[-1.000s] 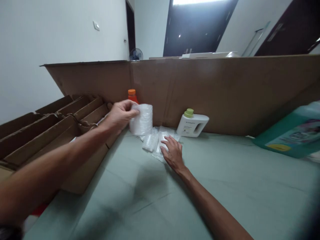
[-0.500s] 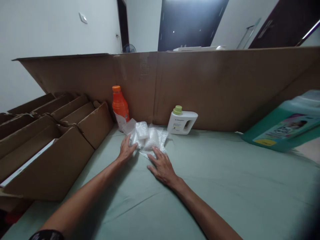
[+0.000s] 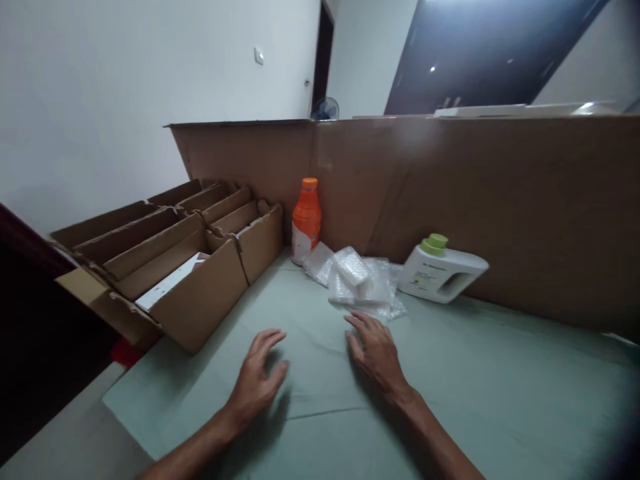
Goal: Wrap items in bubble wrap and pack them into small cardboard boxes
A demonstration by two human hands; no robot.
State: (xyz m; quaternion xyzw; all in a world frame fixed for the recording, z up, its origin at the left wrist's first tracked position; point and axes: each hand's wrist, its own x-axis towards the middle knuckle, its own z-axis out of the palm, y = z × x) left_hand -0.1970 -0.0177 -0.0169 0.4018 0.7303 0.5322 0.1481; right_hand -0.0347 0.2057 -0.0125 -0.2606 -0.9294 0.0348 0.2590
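Observation:
My left hand [image 3: 257, 381] hovers just over the pale green sheet [image 3: 480, 393], fingers loosely apart, holding nothing. My right hand [image 3: 376, 350] lies flat on the sheet with its fingers stretched toward a small heap of bubble-wrap pieces [image 3: 357, 280], a little short of them. An orange bottle [image 3: 306, 220] with an orange cap stands behind the heap against a cardboard wall [image 3: 450, 187]. A white jug with a green cap [image 3: 443, 270] lies on its side to the right of the heap.
Several open cardboard boxes [image 3: 200, 267] sit in a row at the left edge of the sheet; one holds a white flat item [image 3: 167, 288]. A dark drop lies beyond the boxes at far left. A fan [image 3: 325, 109] and doorway show behind the wall.
My left hand set the bubble-wrap roll onto the heap, then both hands drew back toward me, off the heap. The view swung left; the teal pack at right is out of sight.

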